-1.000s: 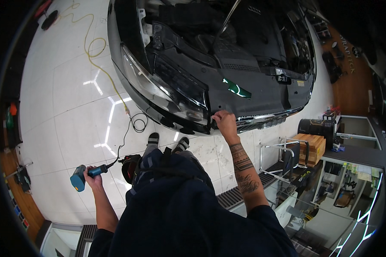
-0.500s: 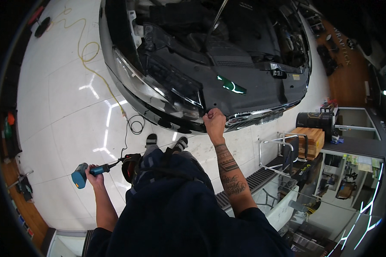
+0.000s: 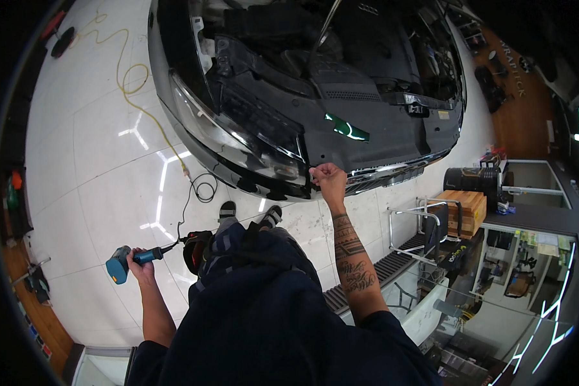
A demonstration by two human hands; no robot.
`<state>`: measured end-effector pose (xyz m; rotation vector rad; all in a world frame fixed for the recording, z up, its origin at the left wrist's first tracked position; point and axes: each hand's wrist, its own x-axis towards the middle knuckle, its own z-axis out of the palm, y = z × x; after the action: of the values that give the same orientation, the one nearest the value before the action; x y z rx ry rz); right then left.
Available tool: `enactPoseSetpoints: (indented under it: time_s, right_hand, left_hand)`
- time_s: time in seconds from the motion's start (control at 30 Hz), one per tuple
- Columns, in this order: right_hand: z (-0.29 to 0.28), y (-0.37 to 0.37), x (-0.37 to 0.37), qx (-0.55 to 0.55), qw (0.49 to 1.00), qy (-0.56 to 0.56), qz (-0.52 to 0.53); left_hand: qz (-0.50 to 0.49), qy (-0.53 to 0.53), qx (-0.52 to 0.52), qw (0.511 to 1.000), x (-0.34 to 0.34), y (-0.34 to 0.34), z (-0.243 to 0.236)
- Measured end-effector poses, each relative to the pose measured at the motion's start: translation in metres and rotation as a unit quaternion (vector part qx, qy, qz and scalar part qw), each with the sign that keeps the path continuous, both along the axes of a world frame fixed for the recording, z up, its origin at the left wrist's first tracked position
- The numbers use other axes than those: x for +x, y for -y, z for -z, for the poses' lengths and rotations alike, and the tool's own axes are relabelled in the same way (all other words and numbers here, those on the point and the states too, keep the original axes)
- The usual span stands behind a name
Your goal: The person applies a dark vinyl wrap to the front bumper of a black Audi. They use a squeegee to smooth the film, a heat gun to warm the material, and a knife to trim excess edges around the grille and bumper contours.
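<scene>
My left hand (image 3: 141, 262) is closed round the handle of a teal corded tool, which looks like a heat gun (image 3: 117, 265), held out over the floor at the left. My right hand (image 3: 328, 179) is at the car's front edge, beside the inner corner of the headlight (image 3: 231, 138). Its thumb and fingers are pinched together; what lies between them is too small to make out. Before me stands a black car (image 3: 264, 186), its engine bay uncovered. A shiny green piece (image 3: 347, 127) rests on the black panel (image 3: 367, 151) behind the grille.
A black cable joins a yellow extension cord (image 3: 149, 112) on the tiled floor at the left. To the right are a metal-framed chair (image 3: 434, 225), a wooden box (image 3: 466, 209), a black drum (image 3: 473, 183) and a glass-topped counter (image 3: 521, 283). A prop rod (image 3: 325, 29) stands in the engine bay.
My right hand has shifted slightly right and turned, so its pinched thumb and fingers now show beside the headlight corner. My left hand and its tool have hardly moved.
</scene>
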<state>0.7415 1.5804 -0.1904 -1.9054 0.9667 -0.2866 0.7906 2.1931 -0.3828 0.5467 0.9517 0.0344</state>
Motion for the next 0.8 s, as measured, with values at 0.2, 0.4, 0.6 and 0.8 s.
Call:
enactPoseSetpoints:
  time_s: [0.2,0.4,0.6,0.8]
  right_hand:
    - [0.000,-0.001,0.003,-0.038,0.999,-0.029,0.010]
    - [0.014,-0.005,0.001,-0.265,0.961,-0.009,-0.076]
    - [0.025,-0.012,0.005,-0.377,0.919,-0.034,-0.108]
    - [0.000,-0.006,-0.008,-0.114,0.991,-0.003,-0.067]
  left_hand:
    - [0.004,-0.009,0.000,1.000,-0.003,0.003,0.004]
    - [0.051,0.013,-0.011,0.999,0.005,0.013,0.007]
    - [0.073,0.018,0.005,0.997,0.019,0.030,-0.009]
    - [0.093,0.033,0.004,0.995,0.022,0.025,-0.011]
